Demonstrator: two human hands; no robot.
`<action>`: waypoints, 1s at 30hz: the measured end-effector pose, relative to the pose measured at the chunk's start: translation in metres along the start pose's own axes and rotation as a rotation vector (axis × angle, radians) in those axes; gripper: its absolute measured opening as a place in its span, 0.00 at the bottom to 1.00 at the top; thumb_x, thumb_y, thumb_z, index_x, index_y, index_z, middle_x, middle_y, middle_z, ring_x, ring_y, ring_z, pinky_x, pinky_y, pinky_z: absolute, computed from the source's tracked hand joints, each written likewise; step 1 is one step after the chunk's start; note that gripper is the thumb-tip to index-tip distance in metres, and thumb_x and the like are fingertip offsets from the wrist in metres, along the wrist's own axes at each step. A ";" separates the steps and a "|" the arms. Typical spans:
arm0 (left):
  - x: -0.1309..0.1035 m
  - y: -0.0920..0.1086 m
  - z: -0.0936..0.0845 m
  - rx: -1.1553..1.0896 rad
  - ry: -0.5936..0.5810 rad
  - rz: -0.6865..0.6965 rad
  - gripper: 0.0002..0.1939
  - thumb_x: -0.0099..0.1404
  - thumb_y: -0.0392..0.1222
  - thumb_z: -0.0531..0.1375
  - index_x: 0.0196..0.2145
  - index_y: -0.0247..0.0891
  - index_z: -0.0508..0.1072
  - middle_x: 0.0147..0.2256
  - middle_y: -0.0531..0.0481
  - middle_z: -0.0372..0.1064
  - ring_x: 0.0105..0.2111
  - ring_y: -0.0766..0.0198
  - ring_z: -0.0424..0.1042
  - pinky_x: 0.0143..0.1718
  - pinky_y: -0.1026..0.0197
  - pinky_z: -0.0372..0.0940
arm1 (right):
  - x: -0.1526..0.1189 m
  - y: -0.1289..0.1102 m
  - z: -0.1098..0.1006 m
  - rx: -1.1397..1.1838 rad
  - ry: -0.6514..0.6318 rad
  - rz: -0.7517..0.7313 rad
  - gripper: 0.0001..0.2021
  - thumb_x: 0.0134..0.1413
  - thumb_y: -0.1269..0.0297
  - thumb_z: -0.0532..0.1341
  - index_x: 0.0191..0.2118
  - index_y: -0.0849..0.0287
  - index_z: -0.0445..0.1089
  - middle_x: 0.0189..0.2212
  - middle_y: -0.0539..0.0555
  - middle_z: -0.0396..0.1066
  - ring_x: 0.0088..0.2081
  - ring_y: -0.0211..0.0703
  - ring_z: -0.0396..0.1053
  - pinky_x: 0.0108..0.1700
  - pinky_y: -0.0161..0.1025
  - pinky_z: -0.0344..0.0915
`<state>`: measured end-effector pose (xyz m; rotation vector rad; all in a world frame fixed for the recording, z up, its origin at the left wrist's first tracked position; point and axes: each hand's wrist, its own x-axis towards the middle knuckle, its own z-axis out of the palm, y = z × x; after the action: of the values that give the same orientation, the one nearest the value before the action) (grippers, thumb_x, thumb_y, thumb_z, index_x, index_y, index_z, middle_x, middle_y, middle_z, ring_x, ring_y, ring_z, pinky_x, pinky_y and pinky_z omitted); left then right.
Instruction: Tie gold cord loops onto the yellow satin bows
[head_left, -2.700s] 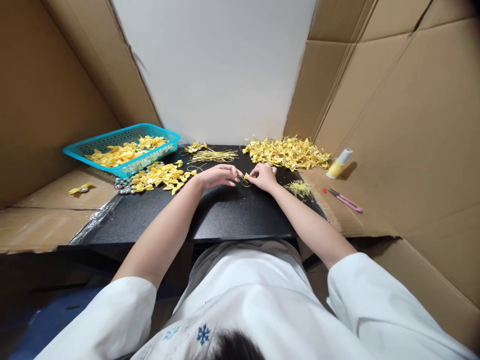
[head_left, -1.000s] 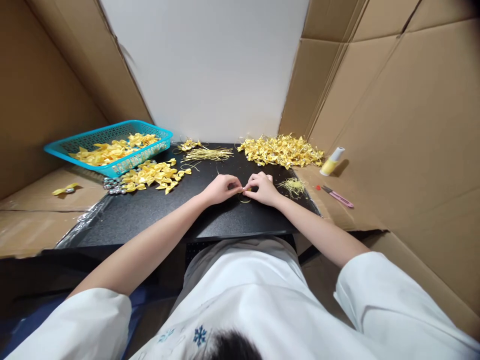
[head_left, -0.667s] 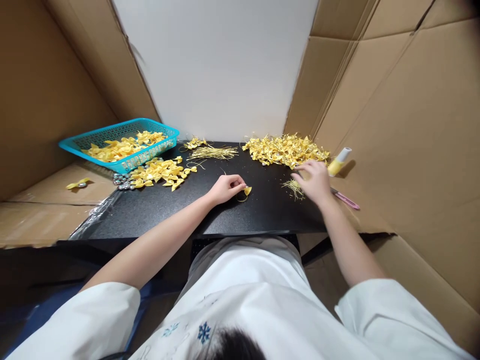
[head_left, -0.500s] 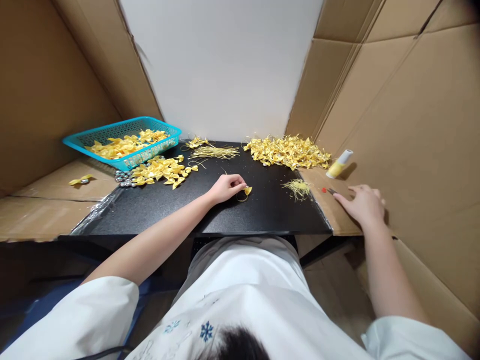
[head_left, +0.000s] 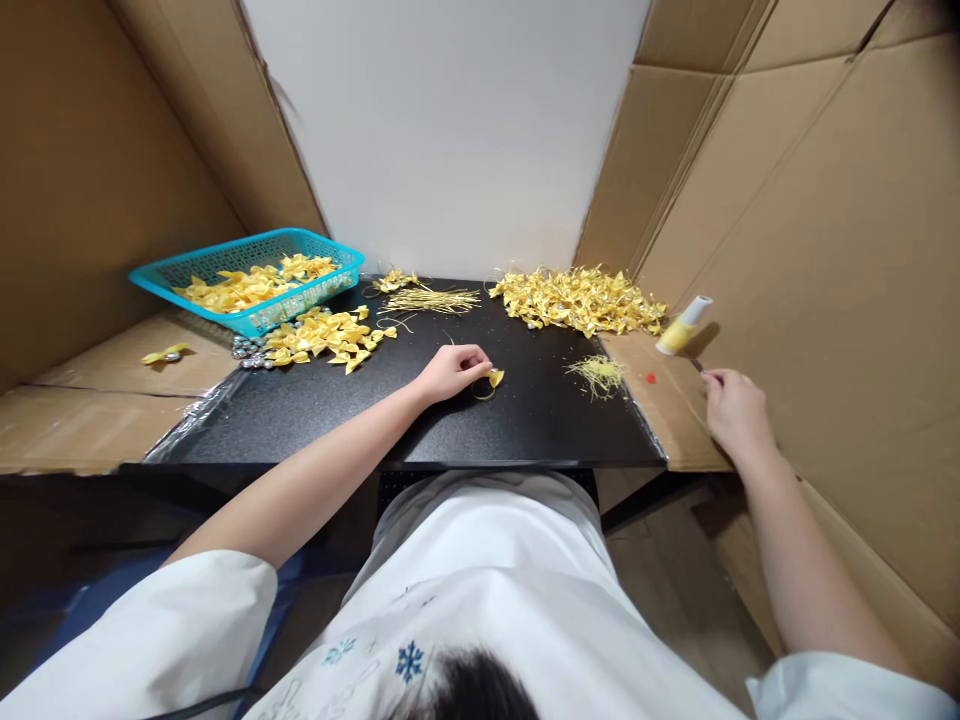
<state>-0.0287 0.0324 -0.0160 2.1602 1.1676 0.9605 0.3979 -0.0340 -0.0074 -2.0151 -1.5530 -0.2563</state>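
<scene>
My left hand point(head_left: 453, 373) rests low over the black table top, thumb and fingers pinched on a small yellow ribbon bow point(head_left: 496, 378). From the bow a thin gold cord point(head_left: 484, 396) curls in a loop on the table. Out on the cardboard at the right, my right hand point(head_left: 736, 408) is closed around small snips point(head_left: 697, 366); only their dark tip shows, pointing toward the thread spool point(head_left: 684, 326), and the rest is hidden in the fingers. A red bit point(head_left: 651, 378) lies to the left of that hand.
A turquoise basket point(head_left: 247, 322) of yellow bows stands at the back left, with loose bows point(head_left: 330, 337) and silvery beads point(head_left: 251, 352) before it. Gold cords point(head_left: 431, 300) lie at the back. A bow heap point(head_left: 577, 300) and thread clippings point(head_left: 598, 375) lie right. Cardboard walls point(head_left: 840, 250) flank the table.
My right hand has lifted the dark-tipped snips from the cardboard and drawn them right, away from the red bit. My left hand stays in place with the bow.
</scene>
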 end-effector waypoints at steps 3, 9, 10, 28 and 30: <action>0.000 0.001 0.000 -0.003 0.001 -0.005 0.16 0.60 0.51 0.58 0.28 0.35 0.73 0.18 0.57 0.59 0.20 0.70 0.55 0.25 0.66 0.53 | -0.011 -0.067 -0.004 0.238 -0.038 -0.222 0.18 0.63 0.58 0.48 0.42 0.61 0.72 0.42 0.64 0.75 0.44 0.52 0.71 0.47 0.47 0.65; -0.001 0.003 -0.001 -0.021 -0.002 -0.008 0.16 0.60 0.52 0.58 0.28 0.35 0.73 0.18 0.57 0.59 0.20 0.70 0.55 0.24 0.66 0.53 | -0.039 -0.194 0.008 0.225 -0.451 -0.579 0.13 0.65 0.58 0.51 0.39 0.57 0.71 0.39 0.56 0.76 0.38 0.46 0.72 0.39 0.39 0.62; -0.001 0.003 -0.001 -0.025 -0.006 -0.002 0.15 0.60 0.51 0.58 0.28 0.35 0.73 0.18 0.57 0.60 0.20 0.70 0.55 0.24 0.66 0.54 | -0.041 -0.203 0.012 0.168 -0.463 -0.589 0.14 0.65 0.58 0.52 0.39 0.57 0.71 0.39 0.56 0.76 0.38 0.46 0.72 0.37 0.38 0.61; 0.001 0.003 -0.001 -0.054 -0.019 0.024 0.14 0.60 0.49 0.58 0.27 0.34 0.72 0.18 0.57 0.59 0.20 0.71 0.54 0.24 0.66 0.53 | -0.041 -0.221 0.035 -0.138 -0.431 -0.713 0.19 0.67 0.52 0.49 0.46 0.60 0.70 0.44 0.61 0.73 0.40 0.49 0.74 0.32 0.38 0.56; 0.001 0.003 -0.001 -0.056 -0.021 0.024 0.14 0.60 0.50 0.58 0.27 0.34 0.73 0.18 0.57 0.59 0.20 0.71 0.54 0.24 0.66 0.53 | -0.040 -0.222 0.036 -0.144 -0.423 -0.724 0.19 0.67 0.53 0.49 0.46 0.60 0.70 0.44 0.61 0.73 0.40 0.49 0.74 0.31 0.38 0.56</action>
<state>-0.0269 0.0316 -0.0128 2.1396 1.0938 0.9667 0.1717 -0.0124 0.0153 -1.5856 -2.5700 -0.2251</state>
